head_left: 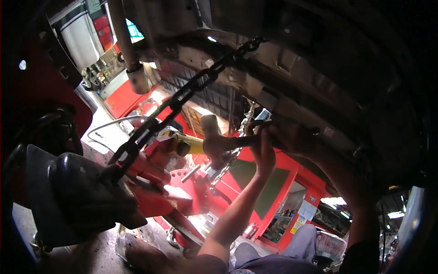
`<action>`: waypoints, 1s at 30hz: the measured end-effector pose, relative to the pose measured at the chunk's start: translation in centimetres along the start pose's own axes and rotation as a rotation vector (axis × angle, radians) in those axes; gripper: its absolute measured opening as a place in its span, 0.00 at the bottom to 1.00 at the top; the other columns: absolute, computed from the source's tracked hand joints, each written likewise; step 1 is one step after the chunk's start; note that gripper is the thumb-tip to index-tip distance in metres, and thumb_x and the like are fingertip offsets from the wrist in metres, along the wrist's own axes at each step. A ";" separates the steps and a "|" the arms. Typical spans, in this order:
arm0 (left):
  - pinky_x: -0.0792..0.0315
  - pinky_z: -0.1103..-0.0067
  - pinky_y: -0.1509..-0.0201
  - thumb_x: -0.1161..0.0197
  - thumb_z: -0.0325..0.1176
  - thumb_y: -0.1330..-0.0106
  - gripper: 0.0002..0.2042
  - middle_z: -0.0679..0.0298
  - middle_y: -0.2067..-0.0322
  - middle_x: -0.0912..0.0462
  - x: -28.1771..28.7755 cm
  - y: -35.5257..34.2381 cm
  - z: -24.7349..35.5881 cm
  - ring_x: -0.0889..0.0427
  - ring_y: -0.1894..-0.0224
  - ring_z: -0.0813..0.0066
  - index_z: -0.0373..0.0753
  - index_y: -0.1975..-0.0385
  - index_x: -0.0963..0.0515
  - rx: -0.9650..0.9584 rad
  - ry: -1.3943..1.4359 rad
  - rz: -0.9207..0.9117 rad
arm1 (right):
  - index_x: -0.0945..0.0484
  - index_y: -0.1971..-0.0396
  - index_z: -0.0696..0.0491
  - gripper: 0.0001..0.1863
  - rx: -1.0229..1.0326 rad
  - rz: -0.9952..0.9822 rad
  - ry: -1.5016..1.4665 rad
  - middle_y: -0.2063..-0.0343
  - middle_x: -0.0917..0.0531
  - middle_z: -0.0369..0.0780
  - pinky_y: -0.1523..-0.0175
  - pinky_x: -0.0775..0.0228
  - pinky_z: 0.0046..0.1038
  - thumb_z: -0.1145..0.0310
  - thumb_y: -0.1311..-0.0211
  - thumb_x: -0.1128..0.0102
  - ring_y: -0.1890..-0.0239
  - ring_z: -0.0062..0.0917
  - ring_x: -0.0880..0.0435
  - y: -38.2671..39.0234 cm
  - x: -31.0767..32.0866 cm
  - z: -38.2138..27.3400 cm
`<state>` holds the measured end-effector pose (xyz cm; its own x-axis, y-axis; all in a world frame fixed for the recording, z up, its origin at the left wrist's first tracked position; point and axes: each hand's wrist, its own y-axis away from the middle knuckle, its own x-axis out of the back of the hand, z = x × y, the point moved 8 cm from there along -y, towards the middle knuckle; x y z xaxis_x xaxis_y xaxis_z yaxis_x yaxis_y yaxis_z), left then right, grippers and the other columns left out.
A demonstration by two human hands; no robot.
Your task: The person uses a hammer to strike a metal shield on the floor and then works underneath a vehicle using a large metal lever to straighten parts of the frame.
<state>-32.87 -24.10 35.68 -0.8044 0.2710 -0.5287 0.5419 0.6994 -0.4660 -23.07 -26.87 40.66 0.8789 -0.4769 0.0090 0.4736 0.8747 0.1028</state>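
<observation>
Both my arms reach up beneath a dark vehicle underside. My left hand is closed around the dark handle of what looks like a short sledgehammer, its blunt brown head pointing left. Farther along the handle, my right hand is closed too, in deep shadow; its fingers are partly hidden. Behind the hammer head lies a yellow cylinder on a red machine arm. A thick dark chain runs taut from lower left to the underside. Just left of my hands hangs a thinner bright chain.
Dark underbody metal spreads close overhead and to the right. A bulky black part fills the lower left. A steel post stands at upper left. Behind are a red cabinet and a red machine base with holes.
</observation>
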 end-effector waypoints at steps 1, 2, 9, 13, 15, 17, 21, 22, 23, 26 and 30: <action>0.35 0.77 0.46 0.51 0.28 0.30 0.11 0.61 0.56 0.28 -0.3 0.1 -0.7 0.29 0.52 0.75 0.34 0.50 0.34 0.021 0.014 -0.005 | 0.27 0.64 0.52 0.14 -0.018 -0.128 0.129 0.73 0.21 0.43 0.71 0.25 0.38 0.57 0.39 0.43 0.72 0.37 0.18 1.1 -0.9 1.7; 0.36 0.76 0.46 0.51 0.28 0.30 0.11 0.61 0.56 0.28 -0.4 -0.1 -1.2 0.29 0.51 0.75 0.34 0.51 0.33 0.031 0.020 -0.009 | 0.27 0.66 0.51 0.11 -0.031 -0.248 0.245 0.74 0.22 0.41 0.73 0.25 0.39 0.60 0.41 0.40 0.74 0.36 0.18 1.2 -1.7 2.6; 0.27 0.79 0.60 0.49 0.33 0.28 0.12 0.60 0.60 0.25 0.1 2.4 -5.9 0.24 0.59 0.75 0.34 0.50 0.32 0.232 -0.208 -0.210 | 0.28 0.69 0.50 0.19 0.096 -0.194 0.308 0.75 0.22 0.42 0.76 0.27 0.39 0.49 0.45 0.37 0.78 0.36 0.19 -1.5 -0.5 4.3; 0.29 0.82 0.73 0.45 0.39 0.29 0.13 0.66 0.79 0.24 -2.7 8.3 -7.5 0.24 0.77 0.81 0.34 0.60 0.28 0.530 -0.120 -0.585 | 0.27 0.67 0.50 0.20 0.166 -0.090 0.296 0.76 0.24 0.41 0.71 0.26 0.39 0.51 0.50 0.35 0.76 0.37 0.19 -2.5 0.6 3.6; 0.30 0.81 0.76 0.45 0.39 0.29 0.12 0.67 0.81 0.24 -3.5 10.3 -6.9 0.25 0.80 0.81 0.34 0.62 0.28 0.608 -0.311 -0.793 | 0.27 0.65 0.50 0.21 0.205 -0.087 0.306 0.76 0.24 0.41 0.69 0.26 0.39 0.52 0.53 0.34 0.76 0.37 0.19 -2.6 1.3 2.4; 0.30 0.81 0.76 0.45 0.40 0.29 0.12 0.66 0.81 0.24 -4.1 10.6 -5.4 0.25 0.80 0.82 0.35 0.63 0.28 0.633 -0.326 -0.864 | 0.26 0.62 0.50 0.24 0.306 -0.246 0.242 0.73 0.23 0.40 0.69 0.26 0.35 0.52 0.56 0.33 0.76 0.36 0.20 -2.5 0.1 1.4; 0.30 0.81 0.78 0.45 0.40 0.29 0.13 0.66 0.82 0.24 -4.1 10.9 -5.0 0.26 0.83 0.82 0.35 0.65 0.28 0.633 -0.288 -0.921 | 0.26 0.62 0.50 0.23 0.346 -0.377 0.327 0.68 0.21 0.40 0.70 0.27 0.35 0.52 0.55 0.34 0.78 0.36 0.21 -2.7 -1.2 5.1; 0.30 0.81 0.78 0.45 0.40 0.29 0.13 0.66 0.82 0.24 -4.4 11.7 -4.9 0.26 0.83 0.82 0.35 0.65 0.28 0.636 -0.283 -0.936 | 0.26 0.63 0.51 0.21 0.073 -0.443 0.351 0.69 0.20 0.43 0.67 0.27 0.38 0.52 0.51 0.35 0.75 0.38 0.20 -3.1 -1.3 8.5; 0.31 0.82 0.79 0.45 0.40 0.29 0.12 0.66 0.83 0.24 -4.9 11.6 -4.8 0.26 0.83 0.82 0.35 0.65 0.29 0.639 -0.217 -0.875 | 0.27 0.65 0.51 0.19 -0.191 -0.483 0.387 0.69 0.19 0.45 0.65 0.27 0.40 0.51 0.47 0.37 0.73 0.40 0.19 -3.8 -0.7 12.0; 0.33 0.82 0.80 0.46 0.38 0.29 0.11 0.67 0.83 0.26 -5.4 11.4 -4.1 0.27 0.83 0.83 0.36 0.66 0.29 0.618 -0.115 -0.807 | 0.27 0.67 0.52 0.19 -0.364 -0.477 0.437 0.70 0.18 0.49 0.63 0.28 0.44 0.50 0.42 0.41 0.70 0.43 0.18 -3.7 -2.6 13.5; 0.34 0.83 0.79 0.46 0.38 0.29 0.12 0.67 0.83 0.27 -7.3 13.5 -2.7 0.29 0.83 0.84 0.35 0.69 0.28 0.622 -0.225 -0.912 | 0.28 0.72 0.51 0.20 0.129 -0.125 0.486 0.76 0.20 0.47 0.70 0.28 0.44 0.48 0.42 0.40 0.73 0.42 0.19 -1.7 1.4 3.6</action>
<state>-20.31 -14.85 35.13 -0.9338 -0.3423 0.1039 -0.1487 0.1073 -0.9830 -22.91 -29.35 44.08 0.7555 -0.4553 -0.4711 0.5928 0.7812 0.1958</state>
